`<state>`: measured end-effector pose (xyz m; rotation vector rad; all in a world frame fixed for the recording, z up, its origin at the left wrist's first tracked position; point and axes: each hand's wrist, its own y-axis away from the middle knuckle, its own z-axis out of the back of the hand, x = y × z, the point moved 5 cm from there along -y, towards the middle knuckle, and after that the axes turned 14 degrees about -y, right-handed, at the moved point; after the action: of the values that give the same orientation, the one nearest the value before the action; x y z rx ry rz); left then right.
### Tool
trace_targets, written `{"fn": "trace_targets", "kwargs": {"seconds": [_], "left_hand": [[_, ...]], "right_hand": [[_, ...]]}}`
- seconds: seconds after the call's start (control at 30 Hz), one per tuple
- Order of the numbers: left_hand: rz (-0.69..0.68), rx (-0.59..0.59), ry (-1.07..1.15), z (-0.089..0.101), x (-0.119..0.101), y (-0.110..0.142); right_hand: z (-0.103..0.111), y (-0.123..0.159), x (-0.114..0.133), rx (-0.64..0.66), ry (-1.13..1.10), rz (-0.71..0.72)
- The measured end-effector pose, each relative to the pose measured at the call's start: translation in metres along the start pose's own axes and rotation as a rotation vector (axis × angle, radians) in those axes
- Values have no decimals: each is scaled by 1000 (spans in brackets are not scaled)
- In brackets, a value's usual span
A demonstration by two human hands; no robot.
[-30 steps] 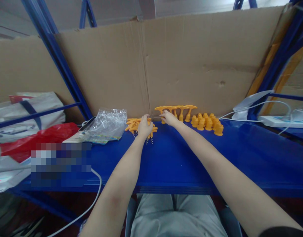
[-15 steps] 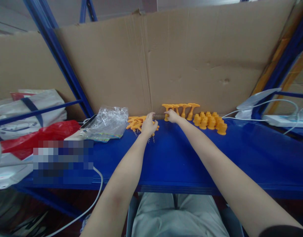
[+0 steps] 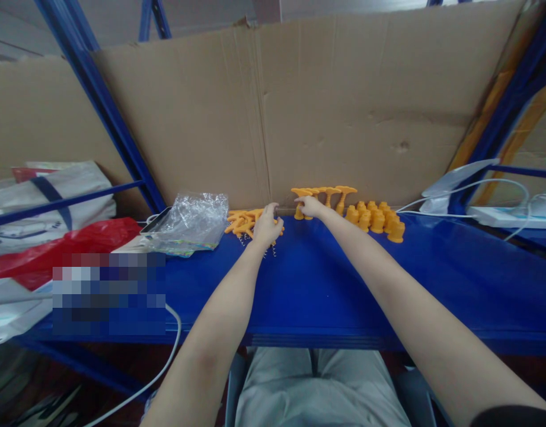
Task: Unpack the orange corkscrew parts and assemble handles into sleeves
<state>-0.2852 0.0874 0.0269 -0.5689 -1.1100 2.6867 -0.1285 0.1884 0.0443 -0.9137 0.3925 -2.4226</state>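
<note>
Over the right side of a heap of orange T-shaped corkscrews (image 3: 242, 223) with bare metal spirals is my left hand (image 3: 267, 226); its thumb and fingers are spread and no held thing shows. My right hand (image 3: 309, 207) has its fingers closed around the leftmost upright corkscrew (image 3: 302, 192), which has a T-handle on top and stands on the blue shelf by the cardboard. Several like it, such as a standing corkscrew (image 3: 341, 200), line up to its right, partly behind my hand. Right of these sits a group of orange bell-shaped bases (image 3: 377, 222).
A clear plastic bag (image 3: 192, 222) lies left of the heap, with a red plastic bag (image 3: 77, 246) beyond it. Brown cardboard (image 3: 317, 112) walls the back of the blue shelf (image 3: 308, 296). White cables and a power strip (image 3: 513, 217) are at the right.
The whole view has shifted slightly. Both hands keep nearly the same places and poses, and the corkscrews stand as before.
</note>
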Motion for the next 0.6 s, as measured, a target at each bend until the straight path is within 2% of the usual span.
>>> {"fn": "trace_targets", "kwargs": {"seconds": [0.27,0.6], "left_hand": [[-13,20,-12,0,-3,1],[-30,13,-5,-2,-6,0]], "right_hand": [[-4,0,21,-90,58,3],[-17,3,11,2,80,-65]]}}
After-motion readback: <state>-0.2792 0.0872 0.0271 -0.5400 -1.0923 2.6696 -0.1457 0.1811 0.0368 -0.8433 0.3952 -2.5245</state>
